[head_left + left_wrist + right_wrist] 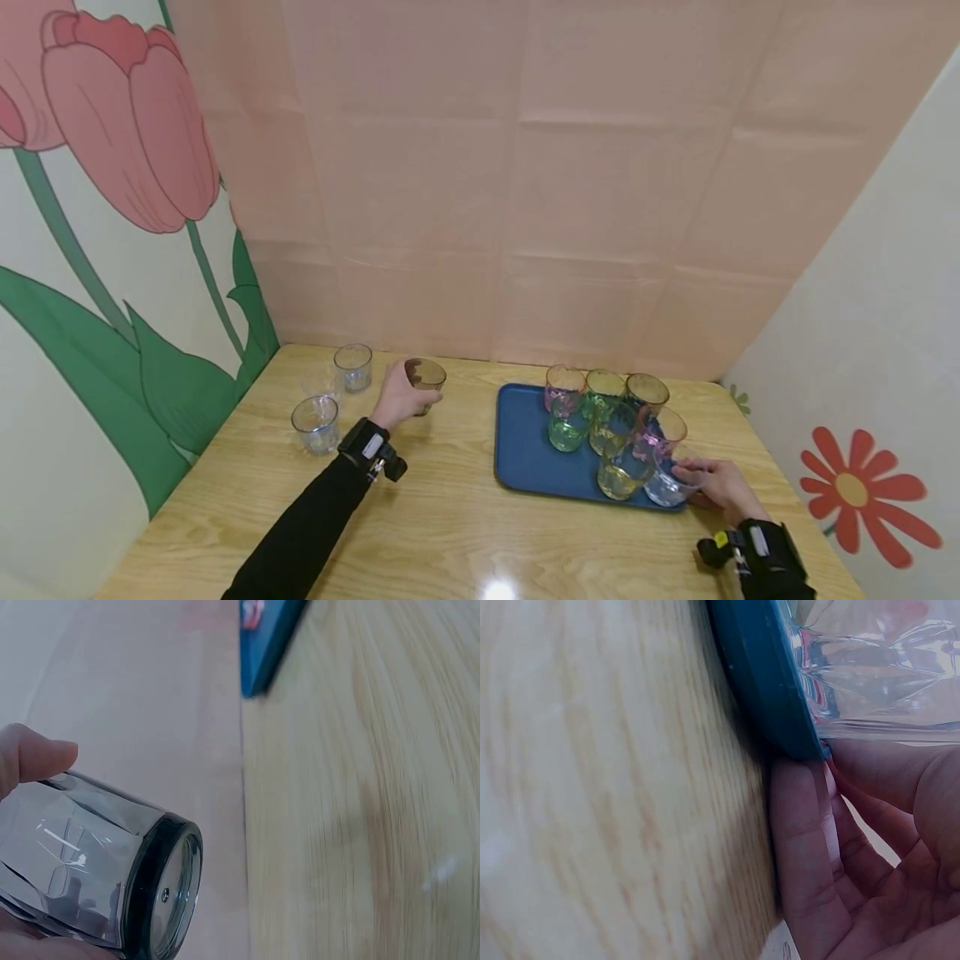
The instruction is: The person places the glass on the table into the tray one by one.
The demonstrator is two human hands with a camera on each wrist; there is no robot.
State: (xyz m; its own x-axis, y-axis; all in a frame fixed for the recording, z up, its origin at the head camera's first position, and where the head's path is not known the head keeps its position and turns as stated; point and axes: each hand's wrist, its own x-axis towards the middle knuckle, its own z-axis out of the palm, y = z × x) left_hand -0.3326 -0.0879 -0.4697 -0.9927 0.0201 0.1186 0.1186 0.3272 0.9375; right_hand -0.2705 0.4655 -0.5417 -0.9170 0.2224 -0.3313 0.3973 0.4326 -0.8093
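Note:
My left hand [399,397] grips a smoky-tinted drinking glass [427,377], thumb on one side and fingers round the other. In the left wrist view the faceted glass [82,855] shows its thick base. At the near right corner of the blue tray [525,442], my right hand [723,485] pinches the rim. The right wrist view has the thumb on the inner side of the tray [761,675] and fingers against its outside. Right beside that thumb stands a clear glass [666,483]; whether they touch I cannot tell.
Several tinted glasses crowd the tray's right half, among them a pink glass [564,387], a green glass [567,429] and a yellow glass [621,475]. Left of my left hand stand clear glasses, one nearer [316,427], one farther back [353,367]. Walls border the wooden table [450,533].

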